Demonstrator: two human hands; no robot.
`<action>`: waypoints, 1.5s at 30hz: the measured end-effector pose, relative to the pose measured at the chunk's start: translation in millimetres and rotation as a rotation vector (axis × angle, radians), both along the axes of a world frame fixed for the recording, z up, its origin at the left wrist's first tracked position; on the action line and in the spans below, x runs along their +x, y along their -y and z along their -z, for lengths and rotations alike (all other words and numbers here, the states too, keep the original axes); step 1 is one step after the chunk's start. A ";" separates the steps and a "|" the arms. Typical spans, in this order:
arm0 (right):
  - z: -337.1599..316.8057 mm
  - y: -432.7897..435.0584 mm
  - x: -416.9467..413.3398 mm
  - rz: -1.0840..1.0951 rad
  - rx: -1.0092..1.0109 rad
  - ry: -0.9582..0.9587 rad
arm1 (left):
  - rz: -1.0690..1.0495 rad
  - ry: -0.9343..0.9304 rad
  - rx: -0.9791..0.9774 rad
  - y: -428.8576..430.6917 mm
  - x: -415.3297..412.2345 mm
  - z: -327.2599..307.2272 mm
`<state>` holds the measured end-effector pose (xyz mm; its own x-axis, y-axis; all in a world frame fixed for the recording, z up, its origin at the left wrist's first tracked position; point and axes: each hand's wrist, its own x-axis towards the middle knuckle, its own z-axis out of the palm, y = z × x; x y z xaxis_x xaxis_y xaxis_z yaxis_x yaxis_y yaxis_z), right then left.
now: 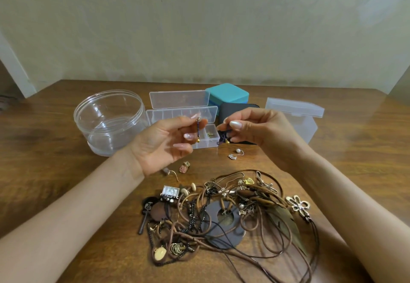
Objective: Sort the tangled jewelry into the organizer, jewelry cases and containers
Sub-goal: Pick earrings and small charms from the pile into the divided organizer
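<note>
Pinches a dark drop earring in left hand fingers and a similar dark piece in the right hand, both raised over mid-bench. Leaves the tangled jewelry heaped by the near edge.

Overall level: moderate, even indoor light; no area is blown out or lost in dark.
Colour cast: warm, slightly yellow-green on the wall.
Glare: broad pale sheen on the wooden table at far left and far right; thin bright streaks on the round clear tub.
Shadows: soft-edged, under both forearms and beneath the tangled necklaces.
Sharpness: soft overall; the drop earring pinched by the left hand and the second earring pinched by the right hand are smeared.
Edge distortion: wide-angle; the table's far edge bows and the side wall lines lean.
</note>
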<state>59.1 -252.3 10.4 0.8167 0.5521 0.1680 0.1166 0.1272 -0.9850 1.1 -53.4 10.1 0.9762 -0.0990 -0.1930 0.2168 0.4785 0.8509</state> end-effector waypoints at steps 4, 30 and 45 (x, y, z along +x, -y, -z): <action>5.0 -2.5 -0.3 0.013 -0.040 -0.010 | -0.365 0.374 0.850 -12.8 7.4 3.3; 7.3 -1.3 2.3 0.144 -0.184 0.098 | -0.441 0.930 1.674 3.7 37.2 28.4; 16.3 -10.2 3.4 0.296 -0.190 0.248 | -0.384 0.748 1.671 -20.4 22.2 22.1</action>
<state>62.5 -242.1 -5.9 0.8922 0.3402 0.2971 0.3571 -0.1284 -0.9252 23.3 -33.0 -12.0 0.8138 -0.0660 0.5774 -0.2781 -0.9166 0.2871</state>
